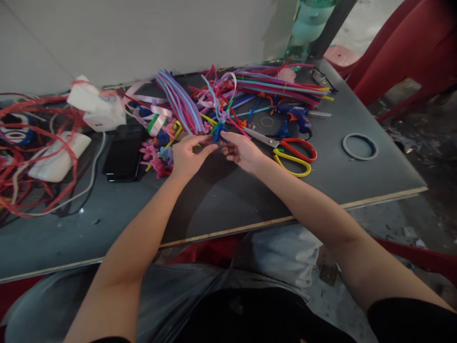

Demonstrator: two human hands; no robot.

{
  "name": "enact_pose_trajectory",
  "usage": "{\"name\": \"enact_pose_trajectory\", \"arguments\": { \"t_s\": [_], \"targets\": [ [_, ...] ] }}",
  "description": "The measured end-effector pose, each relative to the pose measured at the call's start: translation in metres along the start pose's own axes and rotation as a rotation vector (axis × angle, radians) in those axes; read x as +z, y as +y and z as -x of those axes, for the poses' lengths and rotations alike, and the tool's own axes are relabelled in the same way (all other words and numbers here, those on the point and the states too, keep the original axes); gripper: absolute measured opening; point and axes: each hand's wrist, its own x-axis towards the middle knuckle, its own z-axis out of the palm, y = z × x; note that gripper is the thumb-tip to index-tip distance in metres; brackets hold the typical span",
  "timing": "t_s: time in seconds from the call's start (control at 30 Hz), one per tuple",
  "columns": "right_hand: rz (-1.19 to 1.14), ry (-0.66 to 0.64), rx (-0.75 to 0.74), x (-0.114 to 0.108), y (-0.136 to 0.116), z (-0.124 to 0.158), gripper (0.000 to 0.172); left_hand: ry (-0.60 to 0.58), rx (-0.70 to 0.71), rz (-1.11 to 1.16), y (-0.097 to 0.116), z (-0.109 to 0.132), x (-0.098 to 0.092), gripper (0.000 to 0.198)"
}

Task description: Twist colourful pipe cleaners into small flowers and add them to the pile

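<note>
Between my two hands is a small blue pipe-cleaner flower (pixel 219 132), partly covered by fingertips. My left hand (pixel 187 156) closes on its left side, with thumb and forefinger brought toward each other. From the right, my right hand (pixel 243 151) pinches it with the fingers curled underneath. Just beyond lies a bundle of purple and light blue pipe cleaners (pixel 181 102). Scissors (pixel 278 143) with red and yellow handles rest right of my right hand. Pink pipe-cleaner flowers (pixel 152 151) lie beside my left hand.
A black phone (pixel 123 153) and tangled red cord (pixel 73 166) occupy the left. At the back right are more pipe cleaners (pixel 282 88) and a blue glue gun (pixel 296 114). A grey tape roll (pixel 360 146) lies near the right edge, and a red chair (pixel 403 52) stands beyond.
</note>
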Motion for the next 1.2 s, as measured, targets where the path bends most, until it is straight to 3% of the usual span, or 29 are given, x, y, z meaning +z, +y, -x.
{"name": "enact_pose_trajectory", "arguments": {
  "t_s": [0.1, 0.17, 0.4, 0.53, 0.7, 0.8, 0.87, 1.0, 1.2],
  "targets": [
    [-0.002, 0.003, -0.033, 0.001, 0.004, 0.0, 0.024, 0.03, -0.04, 0.006, 0.009, 0.004, 0.006, 0.043],
    [0.086, 0.007, -0.131, 0.002, 0.006, 0.0, 0.03, 0.028, -0.071, 0.039, 0.013, 0.004, 0.009, 0.043],
    [0.259, -0.003, -0.366, -0.006, 0.015, -0.011, 0.038, -0.147, -0.216, 0.189, 0.019, -0.002, 0.006, 0.037],
    [0.432, 0.041, -0.52, -0.008, 0.021, -0.012, 0.022, -0.144, -0.273, 0.066, 0.024, -0.002, 0.003, 0.031],
    [0.682, 0.217, -0.618, 0.002, 0.02, 0.003, 0.005, 0.004, -0.363, 0.083, 0.029, 0.004, 0.013, 0.034],
    [0.599, 0.253, -0.561, 0.006, 0.017, 0.006, 0.008, 0.019, -0.356, 0.163, 0.028, 0.008, 0.018, 0.033],
    [0.451, 0.262, -0.444, 0.005, 0.015, 0.003, 0.018, 0.015, -0.233, 0.104, 0.025, 0.009, 0.017, 0.026],
    [0.181, 0.2, -0.188, 0.004, 0.012, -0.002, 0.036, 0.03, 0.075, -0.187, 0.017, 0.012, 0.011, 0.032],
    [0.074, 0.161, -0.126, 0.012, 0.009, 0.004, 0.032, 0.069, 0.209, -0.295, 0.005, 0.014, 0.01, 0.035]
  ]
}}
